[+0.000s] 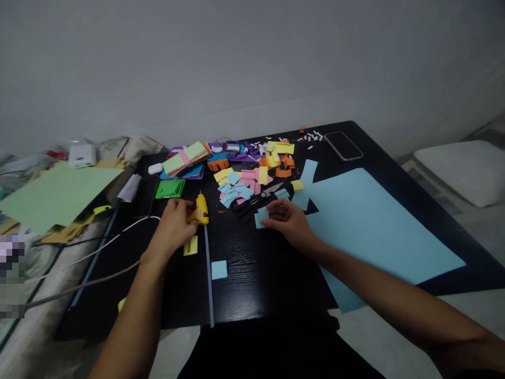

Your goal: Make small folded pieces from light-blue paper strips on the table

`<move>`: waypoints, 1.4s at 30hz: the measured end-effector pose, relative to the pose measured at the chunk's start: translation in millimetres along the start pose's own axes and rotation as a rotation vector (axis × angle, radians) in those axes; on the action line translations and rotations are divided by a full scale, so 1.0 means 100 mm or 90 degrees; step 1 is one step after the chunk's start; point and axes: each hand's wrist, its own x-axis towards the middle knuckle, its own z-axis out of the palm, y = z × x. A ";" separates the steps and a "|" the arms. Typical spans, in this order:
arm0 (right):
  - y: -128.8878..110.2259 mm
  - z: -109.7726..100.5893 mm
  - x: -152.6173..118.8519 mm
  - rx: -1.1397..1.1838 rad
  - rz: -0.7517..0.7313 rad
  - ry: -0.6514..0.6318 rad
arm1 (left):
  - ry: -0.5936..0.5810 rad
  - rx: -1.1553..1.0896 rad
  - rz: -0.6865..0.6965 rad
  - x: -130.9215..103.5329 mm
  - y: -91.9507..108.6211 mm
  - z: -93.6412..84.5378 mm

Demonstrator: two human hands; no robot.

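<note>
My left hand point(177, 223) is closed around the handle of a yellow glue gun point(202, 208), whose nozzle points toward the wall. From its back end a long pale glue stick point(209, 284) runs to the table's front edge. Between the fingertips of my right hand point(291, 221) is a small light-blue paper piece point(260, 218), partly covered by the fingers. A light-blue paper square point(219, 270) lies flat right of the glue stick. Beside my left wrist rests a folded yellow paper piece point(191, 246). Black-handled scissors point(272, 190) lie beyond my right hand.
Behind the hands sits a pile of small cut papers point(240, 187) in several colours. Large light-blue sheets point(379, 226) cover the right side, below a phone point(343, 146). A white cable point(130, 226) crosses the left side, near a pale green sheet point(59, 192).
</note>
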 end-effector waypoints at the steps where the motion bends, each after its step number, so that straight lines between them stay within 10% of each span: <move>1: 0.00 0.01 -0.01 0.002 0.000 -0.007 | 0.045 -0.020 0.025 -0.02 0.07 -0.03; 4: -0.01 0.03 -0.04 -0.001 -0.001 -0.032 | 0.104 -0.123 0.149 -0.11 0.40 -0.10; 11: 0.01 0.07 -0.10 -0.001 0.032 -0.099 | -0.150 -0.313 0.296 -0.22 1.02 0.05; 42: 0.03 0.04 -0.09 -0.074 0.067 -0.187 | -0.086 -0.492 0.174 -0.33 0.96 0.50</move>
